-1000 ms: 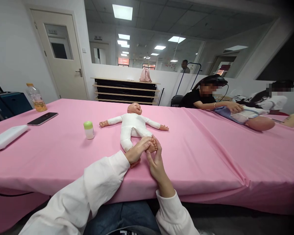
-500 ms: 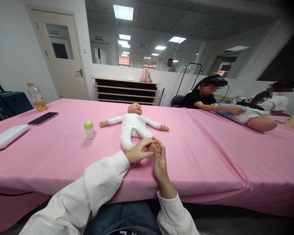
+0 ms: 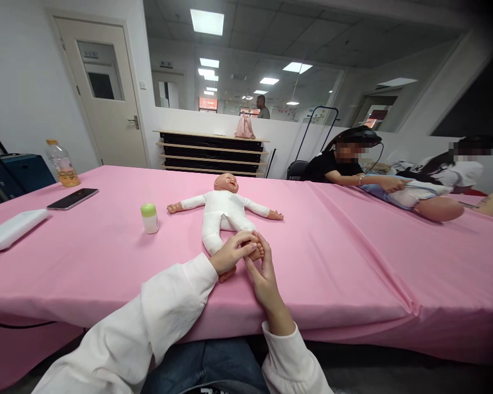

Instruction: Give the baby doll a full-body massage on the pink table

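A baby doll (image 3: pixel 225 205) with a white cloth body lies on its back on the pink-covered table (image 3: pixel 337 262), arms spread and head away from me. Its foot on my right side is between my hands. My left hand (image 3: pixel 233 253) is wrapped over that foot and ankle, thumb across the sole. From the other side, my right hand (image 3: pixel 267 276) has its fingers around the toes, thumb under the foot. The doll's other foot (image 3: pixel 228 274) shows below my left wrist. A small bottle with a green cap (image 3: pixel 149 218) stands left of the doll.
At the left are a phone (image 3: pixel 73 198), a drink bottle (image 3: pixel 63 164) and a white device (image 3: pixel 16 230). Across the table's right side, a co-worker (image 3: pixel 340 156) handles another doll (image 3: pixel 437 208). A second person (image 3: pixel 464 164) sits beyond. Shelves (image 3: pixel 211 153) stand behind the table.
My right hand has shifted slightly left, its thumb dropping from the sole to below the foot. The doll's foot has turned a little. A person behind the glass has moved left.
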`<state>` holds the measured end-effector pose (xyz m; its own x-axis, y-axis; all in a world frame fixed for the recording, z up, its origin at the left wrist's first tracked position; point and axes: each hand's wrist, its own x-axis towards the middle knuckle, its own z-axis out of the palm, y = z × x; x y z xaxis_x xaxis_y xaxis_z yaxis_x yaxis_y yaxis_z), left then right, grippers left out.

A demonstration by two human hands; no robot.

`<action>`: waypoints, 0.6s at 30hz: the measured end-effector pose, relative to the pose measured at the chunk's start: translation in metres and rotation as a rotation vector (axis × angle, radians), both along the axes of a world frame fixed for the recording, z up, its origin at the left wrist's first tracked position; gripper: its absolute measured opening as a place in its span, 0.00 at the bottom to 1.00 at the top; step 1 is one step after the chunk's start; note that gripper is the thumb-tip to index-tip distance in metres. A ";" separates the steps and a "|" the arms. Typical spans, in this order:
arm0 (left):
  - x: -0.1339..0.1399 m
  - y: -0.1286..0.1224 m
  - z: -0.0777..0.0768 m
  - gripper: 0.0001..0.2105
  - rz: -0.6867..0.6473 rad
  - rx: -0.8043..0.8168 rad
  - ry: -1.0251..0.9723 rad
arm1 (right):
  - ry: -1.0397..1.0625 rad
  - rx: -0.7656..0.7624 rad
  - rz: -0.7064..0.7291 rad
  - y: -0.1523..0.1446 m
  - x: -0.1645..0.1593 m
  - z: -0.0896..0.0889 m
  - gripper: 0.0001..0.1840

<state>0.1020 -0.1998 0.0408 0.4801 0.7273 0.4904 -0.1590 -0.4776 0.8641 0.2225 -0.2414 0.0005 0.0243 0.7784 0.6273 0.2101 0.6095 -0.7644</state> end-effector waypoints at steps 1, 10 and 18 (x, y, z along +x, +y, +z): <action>-0.001 0.000 0.000 0.14 -0.026 0.002 0.002 | 0.018 -0.005 0.003 0.000 0.000 0.000 0.26; -0.002 0.000 0.002 0.10 -0.039 0.067 0.096 | 0.139 -0.045 -0.078 0.001 0.000 0.000 0.21; 0.001 -0.001 0.001 0.12 -0.005 -0.051 0.062 | 0.057 -0.054 0.003 0.001 0.004 -0.002 0.22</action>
<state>0.1025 -0.2006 0.0416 0.5118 0.7481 0.4224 -0.1067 -0.4325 0.8953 0.2262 -0.2406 -0.0012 0.0563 0.8109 0.5824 0.1637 0.5679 -0.8066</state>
